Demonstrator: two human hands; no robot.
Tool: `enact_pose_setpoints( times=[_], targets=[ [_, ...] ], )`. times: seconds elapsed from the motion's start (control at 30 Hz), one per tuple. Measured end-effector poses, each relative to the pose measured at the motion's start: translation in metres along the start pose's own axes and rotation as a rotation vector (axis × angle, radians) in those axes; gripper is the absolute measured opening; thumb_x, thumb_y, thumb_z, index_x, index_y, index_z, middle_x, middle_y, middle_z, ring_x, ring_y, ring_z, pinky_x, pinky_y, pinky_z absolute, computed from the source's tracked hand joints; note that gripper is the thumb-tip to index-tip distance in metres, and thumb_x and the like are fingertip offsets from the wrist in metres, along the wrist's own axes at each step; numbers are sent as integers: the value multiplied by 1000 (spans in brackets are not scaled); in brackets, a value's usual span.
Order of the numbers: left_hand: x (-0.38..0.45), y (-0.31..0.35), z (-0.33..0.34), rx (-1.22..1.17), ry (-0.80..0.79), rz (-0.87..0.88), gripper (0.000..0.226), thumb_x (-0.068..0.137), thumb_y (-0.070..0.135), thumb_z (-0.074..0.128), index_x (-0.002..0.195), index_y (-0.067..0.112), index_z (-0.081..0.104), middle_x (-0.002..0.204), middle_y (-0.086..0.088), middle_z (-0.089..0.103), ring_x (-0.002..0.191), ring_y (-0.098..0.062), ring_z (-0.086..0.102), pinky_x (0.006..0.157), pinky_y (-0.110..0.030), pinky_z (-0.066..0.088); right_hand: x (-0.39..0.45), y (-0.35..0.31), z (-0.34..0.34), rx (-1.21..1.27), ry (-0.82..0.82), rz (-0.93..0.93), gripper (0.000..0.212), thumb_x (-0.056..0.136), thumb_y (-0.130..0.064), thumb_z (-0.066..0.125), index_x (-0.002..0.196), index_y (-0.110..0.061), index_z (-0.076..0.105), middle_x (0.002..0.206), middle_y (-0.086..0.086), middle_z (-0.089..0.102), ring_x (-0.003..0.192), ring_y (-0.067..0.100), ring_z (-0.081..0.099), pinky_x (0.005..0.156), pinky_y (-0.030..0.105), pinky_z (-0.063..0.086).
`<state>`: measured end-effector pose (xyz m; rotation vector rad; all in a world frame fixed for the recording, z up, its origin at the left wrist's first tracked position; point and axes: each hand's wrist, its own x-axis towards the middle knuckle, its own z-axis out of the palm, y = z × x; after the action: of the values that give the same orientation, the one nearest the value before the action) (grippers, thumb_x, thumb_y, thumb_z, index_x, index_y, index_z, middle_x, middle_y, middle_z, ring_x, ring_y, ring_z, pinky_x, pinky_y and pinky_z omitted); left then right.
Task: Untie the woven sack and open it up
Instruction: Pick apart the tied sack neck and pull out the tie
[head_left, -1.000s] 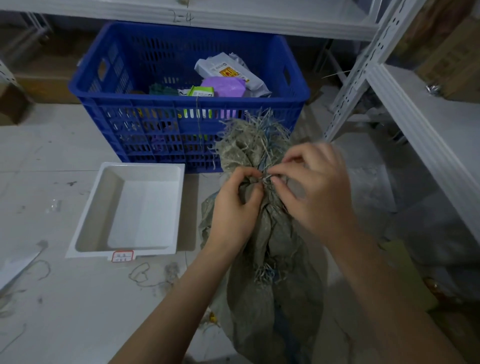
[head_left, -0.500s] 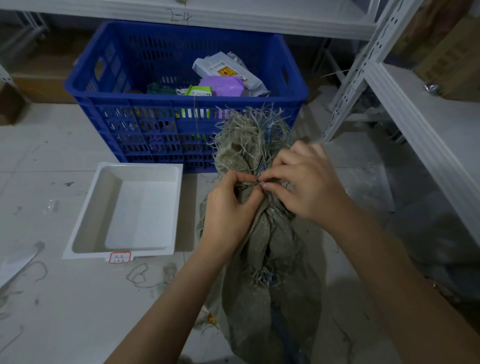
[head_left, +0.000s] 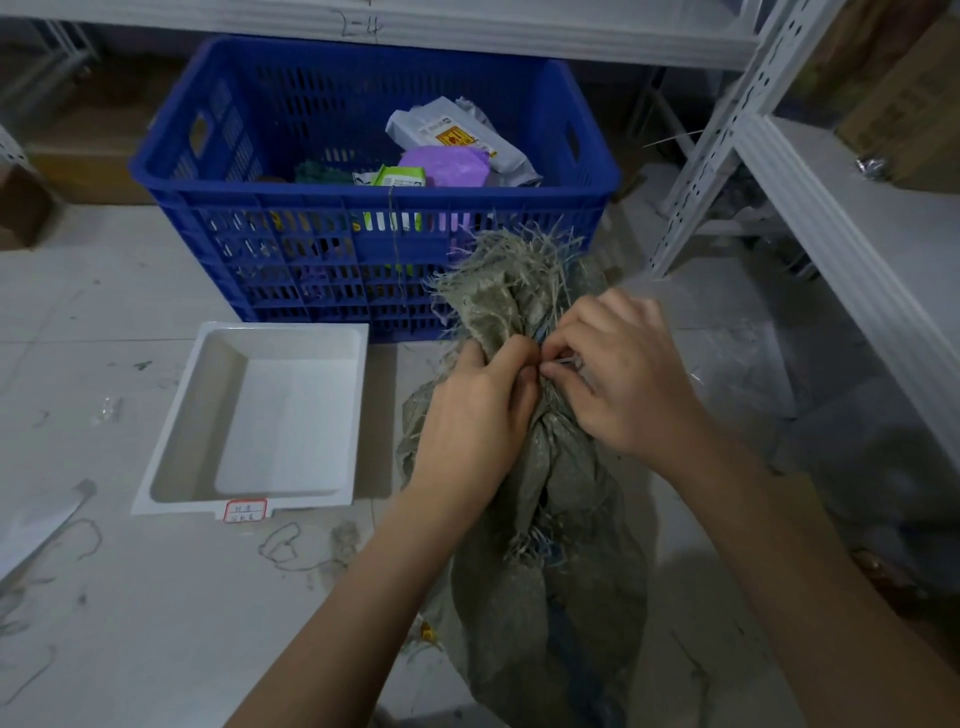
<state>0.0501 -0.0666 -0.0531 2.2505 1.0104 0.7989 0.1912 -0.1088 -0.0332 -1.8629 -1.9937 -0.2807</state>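
A grey-green woven sack stands on the floor in front of me, its neck bunched tight and its frayed top fanning out above. My left hand wraps the neck from the left, thumb and forefinger pinched at the tie. From the right, my right hand pinches a thin pale tie strand at the same spot. The fingertips of both hands nearly touch. The knot itself is mostly hidden under my fingers.
A blue slatted plastic crate with packets inside stands just behind the sack. A white tray with a red label lies on the floor to the left. White metal shelving rises at right. Loose threads litter the floor.
Both hands stay at the sack's neck and have shifted slightly. The fingertips have closed in tighter on the tie. The sack remains tied.
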Motion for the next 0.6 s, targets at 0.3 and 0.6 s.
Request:
enact_pose_setpoints(
  times=[0.3, 0.6],
  targets=[
    [-7, -6, 4, -174, 50, -86, 16, 97, 17, 38, 103, 7, 48, 92, -8, 47, 70, -26, 50, 61, -32, 37, -8, 3, 4, 269, 71, 126, 21, 81, -32, 56, 82, -14, 66, 81, -6, 55, 82, 15, 48, 76, 31, 34],
    [-3, -10, 5, -275, 42, -99, 18, 88, 39, 50, 97, 27, 61, 93, -1, 64, 86, -13, 56, 71, -32, 48, -10, 2, 3, 215, 102, 113, 17, 80, -26, 59, 83, -11, 68, 81, 2, 59, 82, 23, 53, 76, 37, 38]
  ],
)
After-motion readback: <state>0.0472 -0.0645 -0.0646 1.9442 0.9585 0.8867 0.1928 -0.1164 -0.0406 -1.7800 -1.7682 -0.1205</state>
